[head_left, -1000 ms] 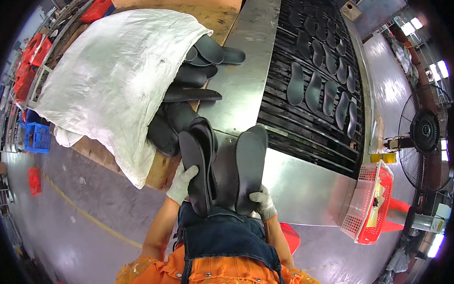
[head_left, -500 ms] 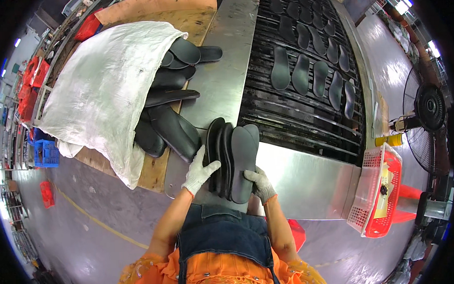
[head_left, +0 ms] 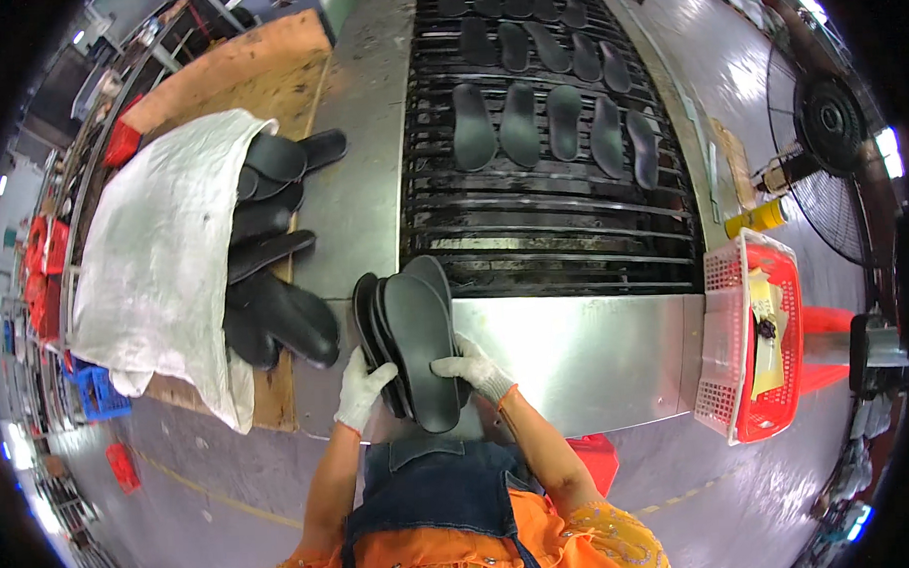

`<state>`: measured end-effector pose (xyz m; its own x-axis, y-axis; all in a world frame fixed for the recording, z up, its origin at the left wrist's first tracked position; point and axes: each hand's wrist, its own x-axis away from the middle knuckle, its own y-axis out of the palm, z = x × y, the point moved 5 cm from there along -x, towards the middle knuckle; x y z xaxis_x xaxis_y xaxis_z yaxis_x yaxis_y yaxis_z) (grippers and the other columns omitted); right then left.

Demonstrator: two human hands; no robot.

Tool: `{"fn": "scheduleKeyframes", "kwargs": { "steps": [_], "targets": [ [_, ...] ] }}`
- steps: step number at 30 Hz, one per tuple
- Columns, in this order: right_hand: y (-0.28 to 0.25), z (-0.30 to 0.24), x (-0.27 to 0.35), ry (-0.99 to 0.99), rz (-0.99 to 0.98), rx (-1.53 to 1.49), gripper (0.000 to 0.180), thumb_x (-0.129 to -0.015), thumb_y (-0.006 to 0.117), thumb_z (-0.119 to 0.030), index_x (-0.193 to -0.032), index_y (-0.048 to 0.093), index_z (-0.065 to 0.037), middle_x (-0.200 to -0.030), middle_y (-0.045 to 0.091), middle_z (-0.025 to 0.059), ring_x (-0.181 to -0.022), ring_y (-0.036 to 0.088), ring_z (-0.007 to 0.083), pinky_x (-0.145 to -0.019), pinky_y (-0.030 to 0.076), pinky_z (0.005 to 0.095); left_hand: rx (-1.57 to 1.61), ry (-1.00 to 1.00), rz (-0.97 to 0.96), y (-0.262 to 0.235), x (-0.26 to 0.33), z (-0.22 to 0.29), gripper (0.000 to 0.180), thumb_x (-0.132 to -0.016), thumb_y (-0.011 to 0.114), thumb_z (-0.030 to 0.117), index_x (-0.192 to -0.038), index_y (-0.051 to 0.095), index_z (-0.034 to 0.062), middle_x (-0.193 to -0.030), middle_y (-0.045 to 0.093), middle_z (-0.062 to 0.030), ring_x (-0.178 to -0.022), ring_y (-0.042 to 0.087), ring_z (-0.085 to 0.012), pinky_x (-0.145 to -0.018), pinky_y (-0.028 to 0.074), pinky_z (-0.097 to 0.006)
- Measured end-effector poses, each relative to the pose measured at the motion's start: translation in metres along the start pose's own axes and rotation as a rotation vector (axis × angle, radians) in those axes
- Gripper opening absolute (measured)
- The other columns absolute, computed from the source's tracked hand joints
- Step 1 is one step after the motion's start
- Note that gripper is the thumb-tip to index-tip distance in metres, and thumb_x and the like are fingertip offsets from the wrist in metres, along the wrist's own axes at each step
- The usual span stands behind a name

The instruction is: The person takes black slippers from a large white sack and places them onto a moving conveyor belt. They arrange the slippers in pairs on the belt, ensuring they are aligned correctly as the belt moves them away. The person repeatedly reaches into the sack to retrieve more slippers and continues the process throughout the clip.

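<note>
Insoles (head_left: 421,330), bundled | left fingers (head_left: 384,374) holding left edge | right fingers (head_left: 447,367) holding right edge | slatted rack (head_left: 574,260) beyond

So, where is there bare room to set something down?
Free: the steel plate between the right hand and the white basket, and the rack slats between that plate and the insole rows. Crowded: beside the white sack, where more insoles lie.
</note>
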<state>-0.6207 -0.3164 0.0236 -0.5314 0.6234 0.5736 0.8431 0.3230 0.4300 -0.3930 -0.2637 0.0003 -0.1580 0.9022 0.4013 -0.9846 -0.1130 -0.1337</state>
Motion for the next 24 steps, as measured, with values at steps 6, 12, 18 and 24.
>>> {"fn": "scheduleKeyframes", "kwargs": {
  "steps": [6, 12, 18, 24],
  "targets": [
    [-0.037, 0.001, -0.012, -0.102, 0.032, 0.042, 0.077, -0.079, 0.076, -0.013, -0.146, 0.041, 0.005, -0.130, 0.060, 0.0175, -0.118, 0.057, 0.0241, -0.104, 0.045, 0.0356, 0.188, 0.041, -0.053, 0.033, -0.010, 0.011, 0.072, -0.085, 0.074, 0.026, -0.143, 0.043, -0.0056, -0.135, 0.058, -0.0124, -0.123, 0.055, -0.0219, -0.107, 0.041, -0.036],
    [-0.067, -0.029, 0.003, -0.100, -0.029, -0.080, 0.079, -0.079, 0.072, -0.012, -0.149, 0.039, 0.003, -0.130, 0.061, 0.0137, -0.117, 0.057, 0.0220, -0.105, 0.044, 0.0348, 0.293, 0.030, -0.138, 0.075, -0.027, 0.026, 0.070, -0.087, 0.073, 0.026, -0.143, 0.044, -0.0047, -0.134, 0.058, -0.0111, -0.123, 0.055, -0.0210, -0.108, 0.041, -0.036],
    [-0.132, -0.039, 0.002, -0.147, 0.020, -0.319, 0.089, -0.073, 0.074, -0.013, -0.151, 0.034, 0.001, -0.135, 0.057, 0.0131, -0.118, 0.057, 0.0240, -0.104, 0.046, 0.0375, 0.386, 0.025, -0.282, 0.141, -0.060, 0.069, 0.066, -0.089, 0.068, 0.020, -0.144, 0.042, -0.0064, -0.136, 0.057, -0.0112, -0.126, 0.053, -0.0204, -0.111, 0.038, -0.035],
    [-0.216, -0.098, 0.008, -0.362, 0.163, -0.364, 0.084, -0.067, 0.075, -0.012, -0.144, 0.043, 0.002, -0.130, 0.061, 0.0125, -0.116, 0.059, 0.0248, -0.103, 0.046, 0.0369, 0.385, 0.102, -0.361, 0.216, -0.130, 0.107, 0.063, -0.088, 0.063, 0.017, -0.142, 0.043, -0.0073, -0.136, 0.058, -0.0116, -0.126, 0.052, -0.0199, -0.112, 0.037, -0.035]
  ]
}}
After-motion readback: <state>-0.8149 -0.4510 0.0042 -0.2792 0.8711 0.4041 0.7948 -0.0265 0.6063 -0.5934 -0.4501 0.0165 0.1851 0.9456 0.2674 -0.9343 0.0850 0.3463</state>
